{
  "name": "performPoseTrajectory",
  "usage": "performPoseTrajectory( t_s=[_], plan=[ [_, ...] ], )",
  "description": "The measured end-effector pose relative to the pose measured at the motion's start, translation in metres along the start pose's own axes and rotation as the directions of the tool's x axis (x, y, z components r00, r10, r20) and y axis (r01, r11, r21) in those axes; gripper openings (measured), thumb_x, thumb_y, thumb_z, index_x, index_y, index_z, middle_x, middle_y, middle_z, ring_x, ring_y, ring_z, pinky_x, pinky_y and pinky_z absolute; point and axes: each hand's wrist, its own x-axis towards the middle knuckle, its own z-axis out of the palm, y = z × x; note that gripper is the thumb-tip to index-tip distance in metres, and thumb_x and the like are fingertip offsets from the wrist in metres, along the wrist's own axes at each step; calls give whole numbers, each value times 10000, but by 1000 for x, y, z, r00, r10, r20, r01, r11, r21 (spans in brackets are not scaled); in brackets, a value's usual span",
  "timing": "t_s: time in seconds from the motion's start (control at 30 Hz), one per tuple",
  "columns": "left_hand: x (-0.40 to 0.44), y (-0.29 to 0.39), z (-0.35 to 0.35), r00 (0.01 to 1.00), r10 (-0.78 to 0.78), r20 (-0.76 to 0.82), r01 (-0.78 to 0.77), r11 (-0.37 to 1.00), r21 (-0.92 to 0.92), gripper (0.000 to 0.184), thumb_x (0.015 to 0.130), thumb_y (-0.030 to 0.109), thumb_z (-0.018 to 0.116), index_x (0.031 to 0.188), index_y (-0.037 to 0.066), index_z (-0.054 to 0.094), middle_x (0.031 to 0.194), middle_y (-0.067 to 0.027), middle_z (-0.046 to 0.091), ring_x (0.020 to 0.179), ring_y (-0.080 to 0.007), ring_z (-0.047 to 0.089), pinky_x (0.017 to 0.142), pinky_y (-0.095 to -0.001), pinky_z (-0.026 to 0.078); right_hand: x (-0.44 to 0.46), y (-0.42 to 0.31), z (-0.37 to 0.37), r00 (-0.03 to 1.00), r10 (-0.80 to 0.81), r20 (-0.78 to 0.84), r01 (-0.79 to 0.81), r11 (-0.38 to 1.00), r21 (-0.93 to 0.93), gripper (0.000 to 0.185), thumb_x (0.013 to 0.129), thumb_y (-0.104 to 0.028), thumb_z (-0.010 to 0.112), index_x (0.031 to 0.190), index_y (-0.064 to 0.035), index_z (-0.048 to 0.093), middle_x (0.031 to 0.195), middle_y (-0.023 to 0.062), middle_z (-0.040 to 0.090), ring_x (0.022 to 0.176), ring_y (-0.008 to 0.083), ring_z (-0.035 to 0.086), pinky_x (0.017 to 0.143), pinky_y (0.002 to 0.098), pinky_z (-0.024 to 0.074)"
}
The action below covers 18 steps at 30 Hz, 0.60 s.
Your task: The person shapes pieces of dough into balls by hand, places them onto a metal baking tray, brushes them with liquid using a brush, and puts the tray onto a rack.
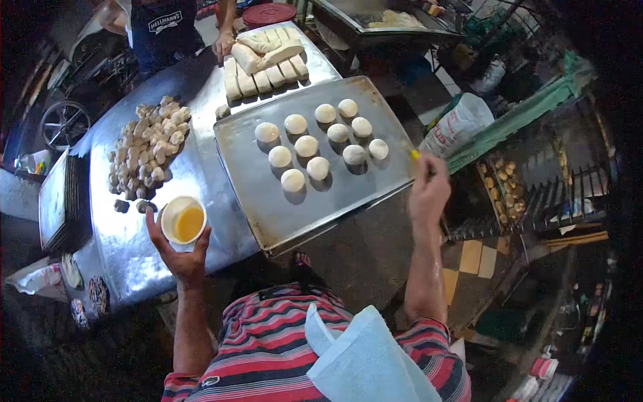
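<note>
My left hand (185,258) grips a white cup (169,224) from below, fingers and thumb around its sides. Yellow-orange liquid (190,222) fills the lower part of the cup. My right hand (429,191) is closed, raised beside the right edge of a metal baking tray (258,208). A small yellow thing (415,155) sticks out from its fingers; its kind is too small to make out. Several round, pale dough balls (293,179) sit spaced out in rows on the tray. One dough ball (354,155) looks greyer than the others.
Small dough lumps (151,144) are heaped on the metal table (214,181) at left. Cut dough strips (264,79) lie behind the tray, near a co-worker's hand (223,45). Stacked trays (56,201) stand far left. At right are a white sack (462,122) and baked buns (507,191).
</note>
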Motion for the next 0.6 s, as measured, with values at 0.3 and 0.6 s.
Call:
performPoseTrajectory(
  t_s=[0.3, 0.6],
  plan=[
    [-33, -61, -27, 989, -144, 31, 147, 951, -272, 1228, 745, 151, 960, 1664, 43, 153, 1515, -220, 494, 1343, -347, 575, 1155, -475, 474, -106, -185, 36, 851, -346, 395, -1, 751, 660, 202, 959, 12, 716, 1157, -23, 701, 985, 153, 703, 865, 308, 692, 805, 390, 557],
    [-49, -138, -132, 974, -213, -83, 215, 976, 27, 1230, 743, 226, 951, 1648, -8, 151, 1484, -236, 514, 1356, -350, 561, 1174, -460, 441, -151, -295, 146, 584, -468, 663, -36, 801, 598, 624, 892, 42, 723, 1478, -52, 529, 1389, 192, 595, 1201, 324, 633, 1031, 414, 529]
  ],
)
